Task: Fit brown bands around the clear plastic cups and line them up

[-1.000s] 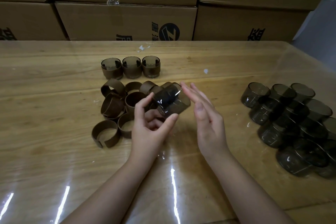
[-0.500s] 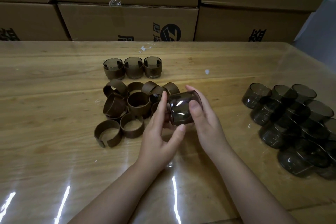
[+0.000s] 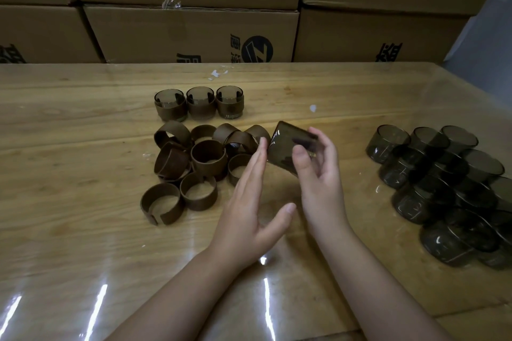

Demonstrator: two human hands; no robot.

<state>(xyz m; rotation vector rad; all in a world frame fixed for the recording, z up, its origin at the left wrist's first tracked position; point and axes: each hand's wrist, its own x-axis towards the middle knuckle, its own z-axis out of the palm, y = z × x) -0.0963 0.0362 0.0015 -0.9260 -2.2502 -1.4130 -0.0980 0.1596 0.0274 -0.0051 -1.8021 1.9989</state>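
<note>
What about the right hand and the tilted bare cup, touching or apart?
Touching. Head view: the right hand grips the tilted cup, thumb pressed on its near wall, fingers curled round the far side.

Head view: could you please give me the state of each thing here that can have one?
held cup, unbanded, tilted, in the air.
right hand, grips the held cup.
left hand, fingers straight, tips by the held cup.
banded cups, three upright in a row.
loose bands, piled, unfitted.
bare cups, clustered, unbanded.
</note>
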